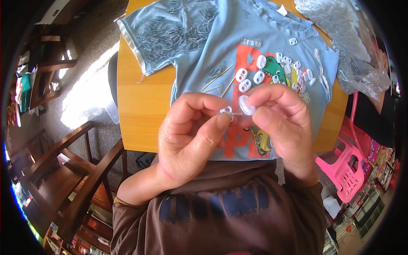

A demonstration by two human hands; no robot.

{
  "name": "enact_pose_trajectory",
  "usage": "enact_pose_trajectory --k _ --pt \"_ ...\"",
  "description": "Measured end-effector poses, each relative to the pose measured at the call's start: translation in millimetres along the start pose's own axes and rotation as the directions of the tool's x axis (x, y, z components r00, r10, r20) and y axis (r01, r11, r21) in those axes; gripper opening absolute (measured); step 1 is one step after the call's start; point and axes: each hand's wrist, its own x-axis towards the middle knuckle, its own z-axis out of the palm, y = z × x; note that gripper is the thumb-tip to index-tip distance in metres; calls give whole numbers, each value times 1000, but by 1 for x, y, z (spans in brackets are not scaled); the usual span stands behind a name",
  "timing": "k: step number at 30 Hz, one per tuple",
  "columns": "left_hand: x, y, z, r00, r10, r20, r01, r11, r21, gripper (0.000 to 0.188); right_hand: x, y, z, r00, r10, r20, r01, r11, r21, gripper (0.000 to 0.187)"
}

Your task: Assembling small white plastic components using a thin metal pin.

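My left hand pinches a small white plastic cord-lock piece with a hole in it, between thumb and forefinger. A small metal spring sticks out of that piece toward the right. Facing it, my right hand pinches a white oval cord-lock shell by its edge. The spring's tip and the shell are close but look apart. Beyond my hands lie several white two-holed shells and a cluster of smaller white pieces on a light blue T-shirt.
Many loose springs cover the shirt's left sleeve, with a smaller heap nearer. Thin wooden sticks lie beside it. Clear plastic bags sit at the right of the wooden table. A pink chair and wooden chairs stand around.
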Motion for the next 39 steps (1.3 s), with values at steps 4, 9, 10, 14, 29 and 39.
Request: enact_pose_trajectory --k 4,9,10,14,29,39 --pt "0 0 1 1000 14 4 -14 1000 -16 16 -1 -1 0 1000 -17 20 18 1000 -13 14" --pt "3 0 1 1000 9 -2 -9 999 -33 17 0 1 0 999 -37 21 38 996 -79 14" --pt "2 0 1 1000 10 -4 -10 1000 -30 17 -1 0 1 999 -38 30 40 996 -83 15" --pt "1 -2 0 1000 29 3 -29 999 -22 17 -2 0 1 997 -61 51 67 990 -121 16" --pt "0 -4 -1 999 49 16 -49 998 -28 15 2 4 0 916 -372 149 373 657 -655 18" --pt "0 -7 0 998 60 25 -60 998 -17 16 -1 5 -1 944 -287 165 327 727 -604 19"
